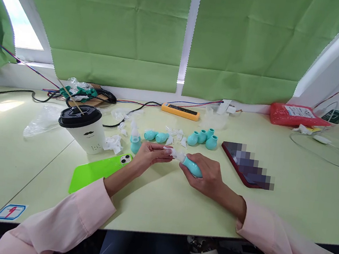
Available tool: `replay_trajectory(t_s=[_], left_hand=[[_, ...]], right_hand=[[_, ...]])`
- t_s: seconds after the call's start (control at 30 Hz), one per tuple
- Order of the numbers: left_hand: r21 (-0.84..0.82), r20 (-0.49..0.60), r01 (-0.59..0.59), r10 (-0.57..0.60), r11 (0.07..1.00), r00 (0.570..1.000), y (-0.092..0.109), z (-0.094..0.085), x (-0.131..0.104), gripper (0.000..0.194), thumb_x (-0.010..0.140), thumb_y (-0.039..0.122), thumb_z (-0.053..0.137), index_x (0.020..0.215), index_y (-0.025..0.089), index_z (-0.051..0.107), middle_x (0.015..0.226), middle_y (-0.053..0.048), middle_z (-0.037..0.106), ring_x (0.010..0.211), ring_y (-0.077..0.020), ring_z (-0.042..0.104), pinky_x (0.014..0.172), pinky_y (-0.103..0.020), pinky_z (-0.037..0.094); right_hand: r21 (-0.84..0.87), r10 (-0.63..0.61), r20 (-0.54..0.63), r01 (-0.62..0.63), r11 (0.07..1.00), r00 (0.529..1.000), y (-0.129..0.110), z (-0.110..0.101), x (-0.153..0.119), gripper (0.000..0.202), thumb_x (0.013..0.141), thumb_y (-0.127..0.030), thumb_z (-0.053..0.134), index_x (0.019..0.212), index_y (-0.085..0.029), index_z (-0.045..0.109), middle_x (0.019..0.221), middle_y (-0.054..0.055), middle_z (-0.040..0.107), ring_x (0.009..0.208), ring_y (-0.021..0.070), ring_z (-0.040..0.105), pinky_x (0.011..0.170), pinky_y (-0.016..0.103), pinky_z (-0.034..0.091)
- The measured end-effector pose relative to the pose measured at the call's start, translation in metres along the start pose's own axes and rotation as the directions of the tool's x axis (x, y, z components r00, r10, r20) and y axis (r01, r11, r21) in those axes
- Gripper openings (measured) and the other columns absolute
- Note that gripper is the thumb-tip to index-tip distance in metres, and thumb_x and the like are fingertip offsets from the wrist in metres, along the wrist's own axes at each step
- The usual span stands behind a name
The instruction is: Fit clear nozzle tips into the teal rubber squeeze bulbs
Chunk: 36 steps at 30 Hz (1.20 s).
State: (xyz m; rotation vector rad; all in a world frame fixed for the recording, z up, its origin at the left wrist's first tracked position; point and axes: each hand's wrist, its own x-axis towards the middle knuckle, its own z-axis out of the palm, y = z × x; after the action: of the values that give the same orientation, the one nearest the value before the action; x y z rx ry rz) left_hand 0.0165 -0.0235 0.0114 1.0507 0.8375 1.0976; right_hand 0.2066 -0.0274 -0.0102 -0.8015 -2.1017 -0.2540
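My right hand is wrapped round a teal bulb, which lies tilted with a clear nozzle part at its left end. The fingers of my left hand pinch a small white tip at the far end of that nozzle. Behind my left hand, a teal bulb with a clear top stands upright. Two teal bulbs lie on their sides beyond my fingers, beside several small clear-white tips. Several open-necked teal bulbs stand grouped farther right.
On the left are a lidded paper cup, crumpled tissue and a green phone. A dark red phone lies right. An orange power strip, cables and a red package line the back of the table.
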Motion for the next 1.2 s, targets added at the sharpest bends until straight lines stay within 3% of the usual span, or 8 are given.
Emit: replay_trajectory(t_s=[0.4, 0.6, 0.7, 1.0, 1.2], left_hand=[[0.046, -0.002, -0.025, 0.025, 0.999, 1.0, -0.001, 0.002, -0.003, 0.029, 0.06, 0.03, 0.067, 0.076, 0.006, 0.066, 0.074, -0.011, 0.067, 0.072, -0.0215, 0.063, 0.078, -0.038, 0.048], [-0.02, -0.052, 0.044, -0.045, 0.999, 0.998, -0.006, 0.004, -0.002, 0.025, 0.059, 0.03, 0.067, 0.073, 0.008, 0.065, 0.07, -0.008, 0.068, 0.072, -0.0203, 0.063, 0.076, -0.036, 0.048], [-0.065, -0.071, 0.022, -0.027, 0.998, 0.997, -0.009, 0.005, -0.001, 0.024, 0.06, 0.028, 0.067, 0.074, 0.008, 0.066, 0.071, -0.008, 0.068, 0.071, -0.0187, 0.062, 0.075, -0.034, 0.049], [-0.026, -0.137, -0.081, 0.076, 0.996, 0.988, -0.014, 0.011, -0.005, 0.025, 0.058, 0.027, 0.069, 0.076, 0.009, 0.067, 0.076, -0.008, 0.068, 0.07, -0.0177, 0.062, 0.078, -0.036, 0.049], [0.091, -0.075, -0.113, 0.12, 0.989, 0.99, -0.004, 0.01, -0.008, 0.023, 0.06, 0.027, 0.067, 0.075, 0.01, 0.068, 0.078, -0.006, 0.068, 0.073, -0.0183, 0.062, 0.078, -0.036, 0.05]], right_hand=[[-0.131, -0.183, -0.083, 0.172, 0.976, 0.979, -0.001, -0.004, 0.005, 0.02, 0.073, -0.022, 0.054, 0.091, -0.015, 0.051, 0.072, 0.005, 0.062, 0.064, 0.0139, 0.058, 0.053, 0.023, 0.043], [-0.081, -0.165, -0.061, 0.16, 0.984, 0.984, 0.001, 0.001, 0.003, 0.022, 0.072, -0.022, 0.055, 0.092, -0.016, 0.048, 0.071, 0.004, 0.061, 0.061, 0.0132, 0.057, 0.051, 0.023, 0.044], [-0.073, -0.15, -0.068, 0.145, 0.987, 0.986, 0.0, 0.004, 0.001, 0.024, 0.071, -0.022, 0.056, 0.092, -0.016, 0.047, 0.072, 0.005, 0.061, 0.064, 0.0144, 0.058, 0.053, 0.023, 0.045], [0.131, 0.157, -0.085, -0.145, 0.981, 0.984, -0.009, 0.01, -0.001, 0.02, 0.069, -0.027, 0.058, 0.083, -0.017, 0.05, 0.07, 0.004, 0.062, 0.061, 0.0148, 0.059, 0.055, 0.025, 0.046], [0.377, 0.398, 0.077, -0.396, 0.837, 0.914, -0.015, 0.002, 0.005, 0.019, 0.065, -0.033, 0.06, 0.075, -0.018, 0.053, 0.07, 0.002, 0.061, 0.061, 0.0143, 0.057, 0.057, 0.026, 0.045]])
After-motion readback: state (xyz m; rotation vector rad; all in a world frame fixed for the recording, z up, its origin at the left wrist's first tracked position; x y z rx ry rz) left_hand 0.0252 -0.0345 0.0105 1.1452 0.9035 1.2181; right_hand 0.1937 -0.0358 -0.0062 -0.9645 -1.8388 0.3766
